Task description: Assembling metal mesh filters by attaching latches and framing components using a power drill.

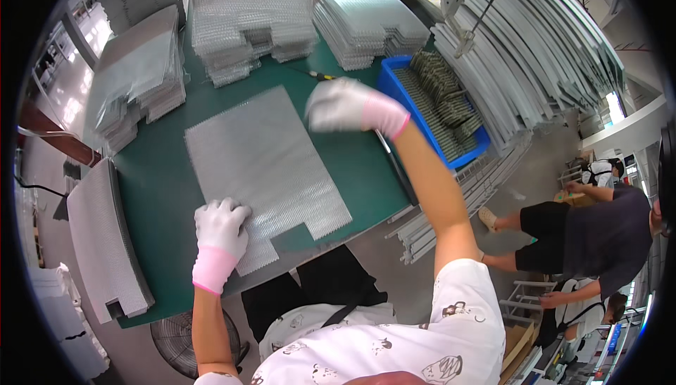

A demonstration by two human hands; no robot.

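Note:
A silver-grey mesh sheet (264, 153) with a notch in its near edge lies flat on the green tabletop (165, 244). My left hand (222, 226), in a white glove with a pink cuff, rests on the sheet's left edge, fingers somewhat bent and apart. My right hand (341, 107), gloved alike, is beyond the sheet's right side and smeared by motion; its fingers cannot be made out. Just past it lies a slim tool with a yellow and black handle (322, 75). A long dark tool with a silvery end (396, 167) lies below the right wrist.
Stacks of similar sheets stand at the far left (134, 68), far middle (250, 12) and far right (370, 22). Another stack (105, 237) lies along the left edge. A blue bin (431, 130) holds many small greenish-brown pieces. Pale strips (521, 47) stand beyond it. Co-workers (605, 234) are at right.

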